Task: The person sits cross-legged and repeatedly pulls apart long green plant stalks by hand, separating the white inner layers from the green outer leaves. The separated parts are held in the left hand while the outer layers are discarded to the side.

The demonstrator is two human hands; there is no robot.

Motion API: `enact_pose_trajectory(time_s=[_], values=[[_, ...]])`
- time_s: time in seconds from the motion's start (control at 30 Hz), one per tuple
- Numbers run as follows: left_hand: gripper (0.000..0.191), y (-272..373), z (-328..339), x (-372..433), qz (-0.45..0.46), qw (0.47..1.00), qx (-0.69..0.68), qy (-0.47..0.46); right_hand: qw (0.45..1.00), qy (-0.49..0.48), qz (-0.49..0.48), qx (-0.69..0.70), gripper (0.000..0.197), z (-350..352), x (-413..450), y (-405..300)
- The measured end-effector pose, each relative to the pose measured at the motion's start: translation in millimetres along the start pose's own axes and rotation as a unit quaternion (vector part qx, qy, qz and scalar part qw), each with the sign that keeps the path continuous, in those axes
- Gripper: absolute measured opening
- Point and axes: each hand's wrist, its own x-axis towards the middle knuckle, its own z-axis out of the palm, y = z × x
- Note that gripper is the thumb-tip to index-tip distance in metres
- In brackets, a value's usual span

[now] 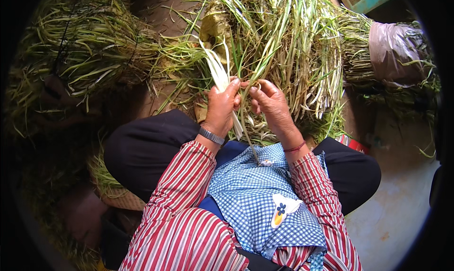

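Observation:
My left hand is closed around a small bundle of pale, whitish-green stalks. Their leafy ends point up and away, and the cut-looking lower ends stick out below my fist. Close beside it, my right hand pinches a single long green stalk between thumb and fingers. Its thin lower end hangs down to the blue checked apron on my lap. The fingertips of both hands nearly meet. Directly beyond them lies a large heap of loose grass-like stalks, green mixed with dry brown.
At the left lies a thick pile of similar stalks. A bundle wrapped in pinkish plastic is at the right. A woven basket with greens sits by my left knee. A teal-edged box stands at the far right, a red packet by my right knee.

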Motion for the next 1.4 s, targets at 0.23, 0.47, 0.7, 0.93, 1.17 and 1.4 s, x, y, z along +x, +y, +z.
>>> enact_pose_trajectory(time_s=[0.23,0.47,0.7,0.93,1.17,1.4], values=[[0.012,-4,-2,2,-0.016,0.999,-0.031,0.006,0.995,0.071,-0.018,0.074,0.011,6,-1,7],[0.011,0,-1,3,0.007,1.0,-0.02,0.015,0.988,0.026,0.113,-0.105,0.011,-5,-5,26],[0.012,2,-2,3,0.035,0.999,0.02,0.021,0.771,-0.13,0.166,-0.601,0.025,-20,-21,78],[0.01,3,-1,2,0.032,0.999,0.019,0.019,0.897,-0.005,0.028,-0.441,0.017,-22,-15,20],[0.014,-9,2,-1,0.006,1.0,0.027,0.014,0.992,0.068,-0.041,-0.094,0.02,6,-5,9],[0.01,-3,-3,-4,0.036,0.999,-0.002,0.023,0.982,0.153,0.013,0.112,0.013,-4,-5,4]])
